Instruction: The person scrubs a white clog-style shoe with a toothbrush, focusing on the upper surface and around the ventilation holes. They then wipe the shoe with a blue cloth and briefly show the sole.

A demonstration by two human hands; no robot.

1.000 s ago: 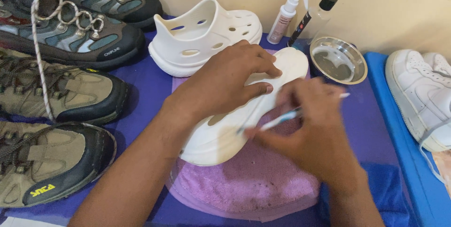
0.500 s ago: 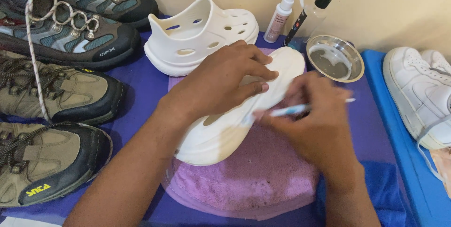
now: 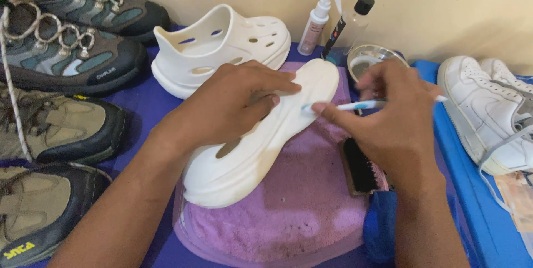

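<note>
left hand (image 3: 230, 107) pressing white clog (image 3: 261, 140) | right hand (image 3: 388, 115) pinching toothbrush (image 3: 361, 105) beside it

A home shoe-cleaning corner: boots (image 3: 66, 62) line the purple mat's (image 3: 139, 107) left edge, spray bottle (image 3: 319, 18) at its far edge by the wall.
</note>
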